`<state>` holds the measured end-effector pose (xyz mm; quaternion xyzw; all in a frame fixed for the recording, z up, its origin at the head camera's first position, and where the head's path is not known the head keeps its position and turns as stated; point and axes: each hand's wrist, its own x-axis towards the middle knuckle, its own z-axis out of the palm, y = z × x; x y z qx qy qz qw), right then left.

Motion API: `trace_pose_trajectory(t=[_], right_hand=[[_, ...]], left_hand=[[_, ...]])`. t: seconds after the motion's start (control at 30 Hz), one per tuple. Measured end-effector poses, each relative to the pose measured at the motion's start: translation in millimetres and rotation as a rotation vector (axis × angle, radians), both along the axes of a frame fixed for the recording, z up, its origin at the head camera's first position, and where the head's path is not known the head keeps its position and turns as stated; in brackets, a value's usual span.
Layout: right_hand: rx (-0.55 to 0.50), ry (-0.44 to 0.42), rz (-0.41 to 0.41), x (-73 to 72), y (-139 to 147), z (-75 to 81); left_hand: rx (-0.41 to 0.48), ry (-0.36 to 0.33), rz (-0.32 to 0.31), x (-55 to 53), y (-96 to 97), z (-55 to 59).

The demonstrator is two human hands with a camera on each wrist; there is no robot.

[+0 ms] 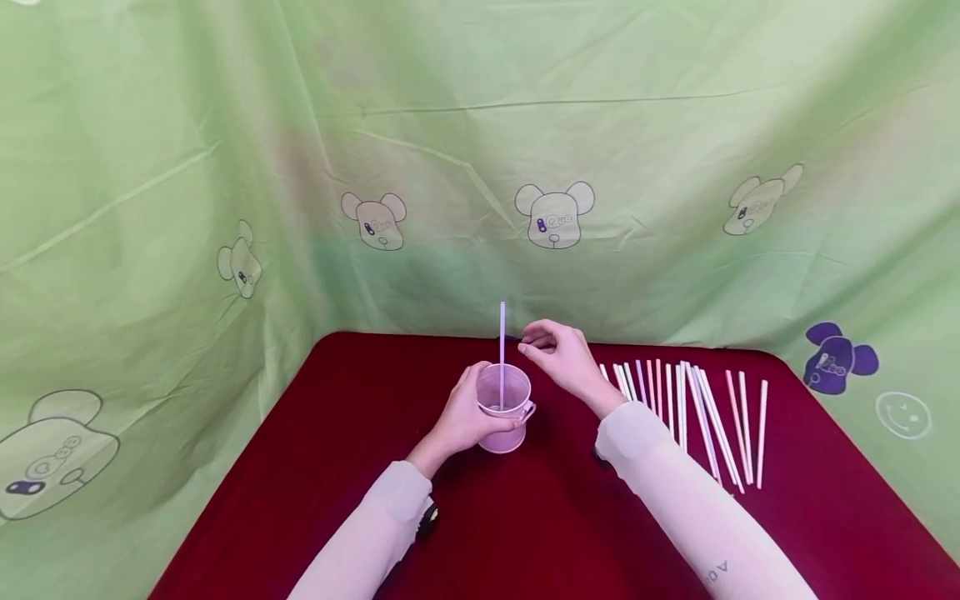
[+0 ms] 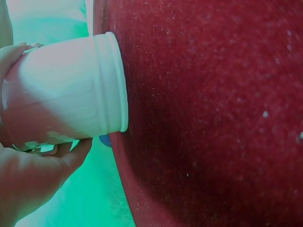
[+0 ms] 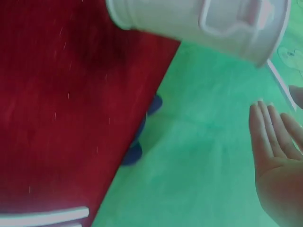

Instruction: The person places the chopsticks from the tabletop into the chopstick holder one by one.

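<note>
My left hand [image 1: 468,412] grips a small pale pink bucket [image 1: 502,437] round its side, thumb in front. In the left wrist view the bucket [image 2: 66,90] lies between the thumb and fingers of the left hand [image 2: 33,175]. A slim pale purple stick [image 1: 502,333] stands nearly upright in the bucket, rising well above the rim. Just right of that stick is my right hand [image 1: 558,354], fingers loosely bent and apart from it. The right wrist view shows the right hand [image 3: 279,161] with extended fingers and an empty palm, near the stick [image 3: 281,85].
Several thin pastel sticks [image 1: 708,417] lie in a loose row on the right of the dark red table [image 1: 525,533], partly behind the right forearm. A green cloth [image 1: 450,150] printed with bear heads hangs around the table's back and sides.
</note>
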<state>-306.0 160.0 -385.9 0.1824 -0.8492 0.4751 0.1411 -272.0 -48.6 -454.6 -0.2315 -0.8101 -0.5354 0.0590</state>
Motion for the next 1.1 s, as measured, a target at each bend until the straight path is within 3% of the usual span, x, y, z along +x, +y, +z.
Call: trace_pose_trajectory(t=[0.17,0.43,0.53,0.73,0.93,1.1], right_hand=[[0.107,0.015,0.002,0.8,22.6,3.5],[0.571,0.043,-0.12,3.0,74.2,-4.2],[0.689,0.035,-0.151,4.3,95.1,-8.7],[0.751,-0.017,-0.217,5.2,139.9,-28.3],[0.75,-0.14,-0.267,17.2,173.9,-41.6],[0.754,-0.19,-0.292,24.7,201.1,-50.0]], left_hand=[[-0.004,-0.009,0.011,1.5,-1.1,0.1],[0.008,-0.021,-0.002,1.5,-0.5,-0.5],[0.002,-0.018,0.002,0.1,-0.1,-1.8],[-0.022,-0.004,0.016,-2.6,-0.1,-3.5],[0.006,-0.016,-0.003,-1.3,0.0,-2.7],[0.004,-0.013,0.003,-0.5,0.3,-1.4]])
